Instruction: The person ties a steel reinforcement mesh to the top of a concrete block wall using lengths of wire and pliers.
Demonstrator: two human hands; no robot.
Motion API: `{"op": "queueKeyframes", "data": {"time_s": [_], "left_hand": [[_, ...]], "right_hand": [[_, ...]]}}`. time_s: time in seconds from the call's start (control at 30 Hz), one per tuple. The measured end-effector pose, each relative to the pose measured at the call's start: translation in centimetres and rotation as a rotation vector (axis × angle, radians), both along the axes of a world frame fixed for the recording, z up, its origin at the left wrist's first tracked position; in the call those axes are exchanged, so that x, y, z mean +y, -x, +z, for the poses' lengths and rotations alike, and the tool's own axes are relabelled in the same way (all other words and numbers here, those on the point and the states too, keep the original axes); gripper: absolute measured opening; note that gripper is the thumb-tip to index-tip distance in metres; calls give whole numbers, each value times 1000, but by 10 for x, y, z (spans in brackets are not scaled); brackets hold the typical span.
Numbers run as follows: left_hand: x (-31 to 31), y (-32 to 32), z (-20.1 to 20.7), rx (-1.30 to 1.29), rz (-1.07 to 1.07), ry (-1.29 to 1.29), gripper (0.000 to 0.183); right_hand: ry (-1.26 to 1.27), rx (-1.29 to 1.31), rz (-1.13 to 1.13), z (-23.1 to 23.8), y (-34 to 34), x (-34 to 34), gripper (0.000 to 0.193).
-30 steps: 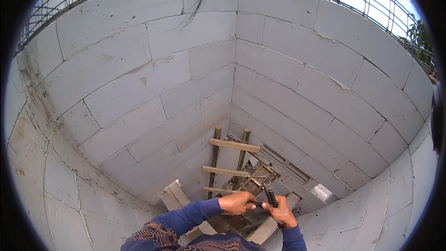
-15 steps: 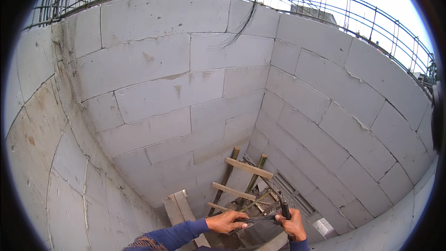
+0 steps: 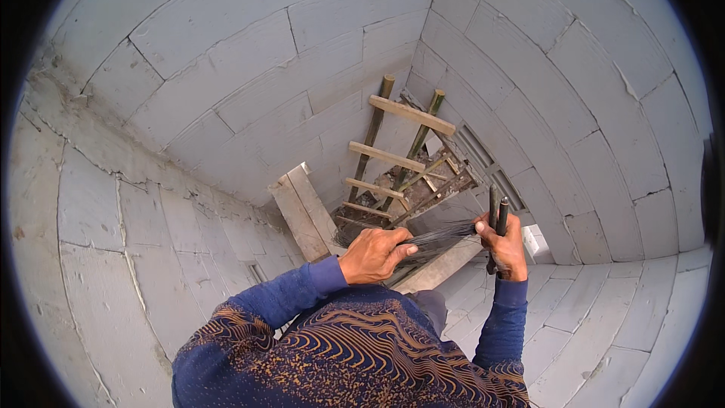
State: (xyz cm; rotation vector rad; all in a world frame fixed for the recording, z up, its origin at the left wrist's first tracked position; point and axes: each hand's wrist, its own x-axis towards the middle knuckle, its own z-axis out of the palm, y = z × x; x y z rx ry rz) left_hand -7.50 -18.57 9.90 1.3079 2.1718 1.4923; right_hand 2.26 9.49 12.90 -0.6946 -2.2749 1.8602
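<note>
A bundle of thin dark wires [image 3: 438, 239] is stretched almost level between the hands, above the wooden ladder [image 3: 393, 153]. The left hand [image 3: 372, 255] is closed around it; dark-handled pliers [image 3: 495, 219], pointing upward, are gripped by the right hand [image 3: 504, 245].

Thin dark metal tie wires [image 3: 438, 240] look smooth with a dull sheen. The tool handles [image 3: 496, 215] seem dark and matt, probably rubber-coated. The ladder [image 3: 393, 155] is rough, weathered wood. The block walls [image 3: 226, 68] are pale, chalky and matt. The sleeves [image 3: 302, 291] are soft blue cloth.
</note>
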Motion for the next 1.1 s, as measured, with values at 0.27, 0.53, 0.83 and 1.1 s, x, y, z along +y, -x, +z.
{"op": "queueKeyframes", "data": {"time_s": [0.27, 0.53, 0.83, 1.1], "left_hand": [[17, -19, -5, 0, 122, 34, 25], [19, -5, -4, -126, 245, 58, 29], [16, 80, 124, 160, 206, -272, 29], [24, 103, 200, 562, 192, -409, 24]], "right_hand": [[132, -16, -10, -18, -11, 6, 14], [159, 293, -204, -14, -26, 20, 23], [54, 392, -574, 2, -117, 83, 22], [-106, 518, -968, 33, -199, 93, 17]]}}
